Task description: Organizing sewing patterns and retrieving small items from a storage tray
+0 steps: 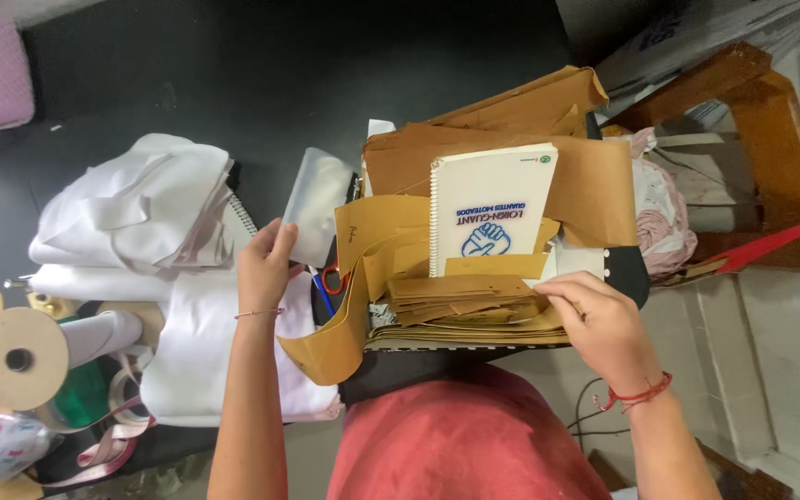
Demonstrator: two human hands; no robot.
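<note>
My left hand (266,264) holds up a pale grey, rounded piece of fabric or stiffener (317,204) by its lower edge, above a black table (233,74). My right hand (599,319) rests its fingers on the right side of a stack of brown paper pattern pieces (460,301) at the table's near edge. A white spiral notebook with a blue hand drawing (488,208) lies on larger brown paper sheets (594,185) behind the stack. A curved brown paper piece (340,338) hangs over the edge between my hands.
Folded white cloth (131,218) and more white fabric (206,352) lie at the left. Rolls and a cardboard spool (16,356) sit at the lower left. Red-handled scissors (331,278) peek out near the papers. A wooden stool (752,120) stands at the right.
</note>
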